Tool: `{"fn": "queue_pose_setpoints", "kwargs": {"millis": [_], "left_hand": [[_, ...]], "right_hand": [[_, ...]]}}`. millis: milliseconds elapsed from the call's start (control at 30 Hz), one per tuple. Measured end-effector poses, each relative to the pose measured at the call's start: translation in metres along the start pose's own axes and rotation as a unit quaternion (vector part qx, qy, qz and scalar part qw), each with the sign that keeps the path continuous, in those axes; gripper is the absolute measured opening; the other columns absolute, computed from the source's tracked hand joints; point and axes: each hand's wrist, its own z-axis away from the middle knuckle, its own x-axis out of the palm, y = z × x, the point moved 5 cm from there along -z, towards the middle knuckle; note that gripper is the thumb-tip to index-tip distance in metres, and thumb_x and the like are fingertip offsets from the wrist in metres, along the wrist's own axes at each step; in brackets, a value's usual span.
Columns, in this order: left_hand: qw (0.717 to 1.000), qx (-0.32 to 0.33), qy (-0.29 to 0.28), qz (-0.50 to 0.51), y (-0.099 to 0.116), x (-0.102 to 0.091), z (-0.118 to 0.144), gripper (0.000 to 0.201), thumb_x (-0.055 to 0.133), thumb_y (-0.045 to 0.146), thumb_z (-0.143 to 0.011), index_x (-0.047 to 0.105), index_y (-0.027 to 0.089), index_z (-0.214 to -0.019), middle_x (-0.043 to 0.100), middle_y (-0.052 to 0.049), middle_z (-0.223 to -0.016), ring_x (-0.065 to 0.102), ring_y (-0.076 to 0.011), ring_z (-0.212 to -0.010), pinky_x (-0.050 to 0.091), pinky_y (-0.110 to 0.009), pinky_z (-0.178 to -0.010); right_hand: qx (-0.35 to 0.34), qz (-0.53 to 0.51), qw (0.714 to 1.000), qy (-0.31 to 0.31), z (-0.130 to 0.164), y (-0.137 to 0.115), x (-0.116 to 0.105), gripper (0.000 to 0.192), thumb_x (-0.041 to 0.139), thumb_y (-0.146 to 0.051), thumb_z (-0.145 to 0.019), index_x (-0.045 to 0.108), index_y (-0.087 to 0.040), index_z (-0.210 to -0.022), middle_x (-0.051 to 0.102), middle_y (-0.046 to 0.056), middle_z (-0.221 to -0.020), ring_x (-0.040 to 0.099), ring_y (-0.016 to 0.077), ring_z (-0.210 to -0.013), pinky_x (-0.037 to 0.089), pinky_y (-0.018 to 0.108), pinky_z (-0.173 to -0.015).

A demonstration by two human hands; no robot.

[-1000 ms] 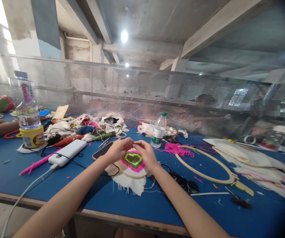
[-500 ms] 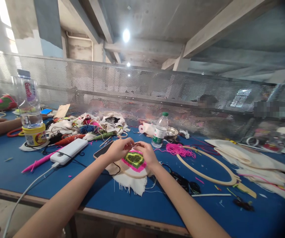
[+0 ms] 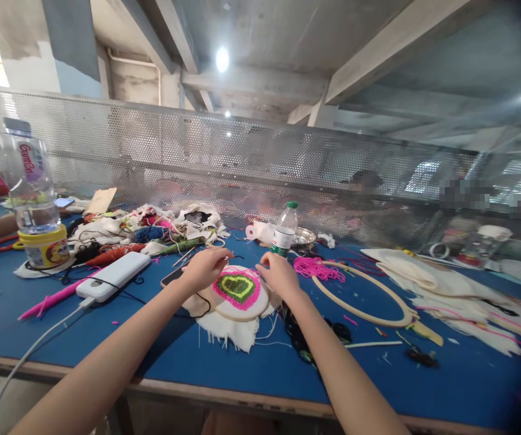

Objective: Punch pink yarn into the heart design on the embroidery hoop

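A small wooden embroidery hoop (image 3: 224, 314) lies on the blue table (image 3: 264, 368), holding white cloth with a pink and green tufted heart (image 3: 237, 287). My left hand (image 3: 206, 267) hovers over the hoop's far left edge, fingertips pinched on a thin dark thread. My right hand (image 3: 281, 275) is at the hoop's far right edge with fingers curled together; what they pinch is too fine to see. The two hands are a hand's width apart above the heart.
A large empty hoop (image 3: 364, 299) and pink yarn (image 3: 317, 267) lie to the right, with dark yarn (image 3: 299, 338) by my right forearm. A phone (image 3: 172, 277), power bank (image 3: 113, 276) with cable, pink tool (image 3: 47, 299), bottles (image 3: 284, 229) (image 3: 29, 181), yellow tub (image 3: 45, 248) and scrap pile (image 3: 160, 226) sit to the left. White cloth (image 3: 450, 284) is far right; a perforated metal screen (image 3: 242, 169) stands behind.
My hands, which met fingertip to fingertip above the heart, have drawn apart sideways. The view has shifted slightly to the right.
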Motion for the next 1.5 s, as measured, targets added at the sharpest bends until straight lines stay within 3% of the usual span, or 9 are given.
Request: {"fn": "queue_pose_setpoints", "kwargs": {"millis": [133,233,400,567,800,1033,1300,1433,1500], "left_hand": [[0.999,0.022,-0.041,-0.027,0.001,0.006,0.001,0.027,0.039,0.019,-0.079,0.063,0.02,-0.092,0.064,-0.006,-0.093,0.057,-0.0171,-0.082,0.04,-0.023,-0.068],[0.996,0.031,-0.066,-0.041,-0.001,0.012,0.002,0.027,0.041,0.02,-0.078,0.064,0.019,-0.091,0.064,-0.007,-0.089,0.057,-0.0182,-0.08,0.04,-0.024,-0.066],[0.997,0.025,-0.067,-0.042,-0.008,0.015,0.002,0.026,0.043,0.019,-0.076,0.066,0.02,-0.089,0.065,-0.006,-0.085,0.057,-0.0171,-0.078,0.04,-0.023,-0.067],[0.995,0.027,-0.077,-0.059,-0.008,0.017,0.002,0.026,0.042,0.019,-0.077,0.065,0.019,-0.09,0.065,-0.006,-0.087,0.057,-0.0175,-0.08,0.04,-0.024,-0.067],[0.99,0.022,-0.104,-0.088,-0.006,0.021,0.004,0.026,0.042,0.019,-0.079,0.064,0.019,-0.091,0.064,-0.006,-0.092,0.057,-0.0179,-0.083,0.042,-0.026,-0.07],[0.989,0.032,-0.111,-0.091,-0.005,0.023,0.004,0.025,0.041,0.019,-0.078,0.064,0.02,-0.09,0.065,-0.005,-0.09,0.057,-0.0177,-0.082,0.042,-0.026,-0.069],[0.99,0.049,-0.104,-0.086,-0.005,0.022,0.003,0.024,0.042,0.019,-0.079,0.065,0.019,-0.085,0.065,-0.005,-0.084,0.057,-0.0168,-0.078,0.041,-0.025,-0.067],[0.99,0.048,-0.105,-0.086,-0.005,0.022,0.004,0.024,0.041,0.02,-0.079,0.065,0.019,-0.084,0.065,-0.004,-0.085,0.057,-0.0166,-0.078,0.04,-0.025,-0.067],[0.99,0.053,-0.1,-0.082,-0.003,0.023,0.004,0.024,0.041,0.02,-0.079,0.064,0.019,-0.086,0.065,-0.004,-0.085,0.057,-0.0162,-0.078,0.04,-0.024,-0.067]], "right_hand": [[0.141,0.139,0.969,-0.147,-0.002,0.04,0.006,0.015,0.056,-0.026,-0.067,0.062,-0.017,-0.077,0.064,0.014,-0.088,0.059,0.0256,-0.08,0.038,0.031,-0.06],[0.144,0.147,0.965,-0.162,-0.004,0.044,0.012,0.022,0.055,-0.024,-0.069,0.063,-0.014,-0.087,0.062,0.018,-0.098,0.058,0.0296,-0.089,0.04,0.033,-0.063],[0.119,0.141,0.966,-0.182,-0.006,0.045,0.019,0.022,0.051,-0.023,-0.073,0.063,-0.014,-0.09,0.063,0.018,-0.099,0.058,0.0286,-0.091,0.041,0.033,-0.066],[0.114,0.143,0.968,-0.174,-0.007,0.051,0.018,0.022,0.047,-0.021,-0.076,0.063,-0.014,-0.09,0.062,0.018,-0.1,0.059,0.0277,-0.09,0.042,0.033,-0.067],[0.105,0.139,0.975,-0.138,-0.012,0.044,0.013,0.026,0.047,-0.038,-0.077,0.06,-0.017,-0.085,0.063,0.012,-0.096,0.058,0.0235,-0.088,0.042,0.03,-0.067],[0.101,0.136,0.978,-0.121,-0.013,0.045,0.025,0.024,0.049,-0.038,-0.077,0.06,-0.016,-0.078,0.063,0.012,-0.092,0.058,0.0222,-0.086,0.041,0.029,-0.065],[0.081,0.123,0.985,-0.087,-0.018,0.042,0.037,0.015,0.048,-0.019,-0.077,0.06,-0.011,-0.081,0.062,0.018,-0.091,0.058,0.0258,-0.087,0.041,0.032,-0.066],[0.067,0.095,0.992,-0.054,-0.018,0.041,0.028,0.014,0.044,-0.017,-0.079,0.056,-0.01,-0.083,0.061,0.019,-0.09,0.058,0.0254,-0.085,0.041,0.032,-0.066],[0.047,0.072,0.996,-0.031,-0.021,0.038,0.022,0.016,0.039,-0.02,-0.082,0.053,-0.014,-0.085,0.061,0.015,-0.091,0.058,0.0217,-0.085,0.041,0.03,-0.067]]}}
